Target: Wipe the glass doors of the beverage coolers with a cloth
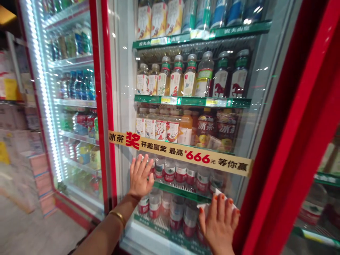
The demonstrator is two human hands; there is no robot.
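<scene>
A glass cooler door [124, 106] with a red frame stands in front of me. My left hand [140, 177] lies flat against the glass with its fingers spread and nothing in it, just under a beige sticker strip [180, 154]. A gold bangle [118, 216] circles my left wrist. Lower and to the right, my right hand [220, 219] holds a crumpled white tissue [203, 205] pressed to the glass under its outstretched fingers. The tissue sticks out around the fingertips; most of it is hidden beneath the hand. Behind the glass are rows of bottles [175, 79].
Green-edged shelves [191, 102] carry the drinks inside the cooler. To the left stands another lit cooler [77, 102], with stacked cartons [41, 180] beyond it. A thick red frame post [289, 141] rises on the right, and bottles [313, 203] show behind glass past it.
</scene>
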